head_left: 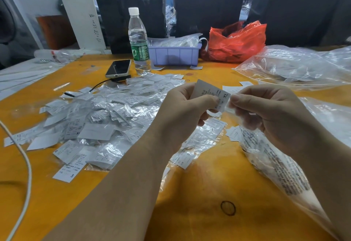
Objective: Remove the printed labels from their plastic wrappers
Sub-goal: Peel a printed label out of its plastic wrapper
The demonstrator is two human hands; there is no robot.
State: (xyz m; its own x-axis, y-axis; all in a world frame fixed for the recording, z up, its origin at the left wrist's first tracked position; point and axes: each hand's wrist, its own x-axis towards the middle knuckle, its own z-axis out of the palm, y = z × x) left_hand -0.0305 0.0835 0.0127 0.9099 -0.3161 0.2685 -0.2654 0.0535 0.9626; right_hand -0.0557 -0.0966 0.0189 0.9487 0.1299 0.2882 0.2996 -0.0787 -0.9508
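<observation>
Left hand (187,108) is pinching the XL label (212,94) above the tabletop (199,193); right hand (266,115) is pinching its clear wrapper (230,108). Flimsy, slippery film, I'd say: best gripped at the open edge.

You hold a small white rectangular printed label (212,93) marked "XL", tilted, above the table. Its lower right end sits in a thin clear plastic wrapper (230,106), while most of its length stands out bare to the upper left. To the left lies a loose heap of wrapped white labels in crinkled clear plastic sleeves (106,115), several showing "S" or "XL".
</observation>
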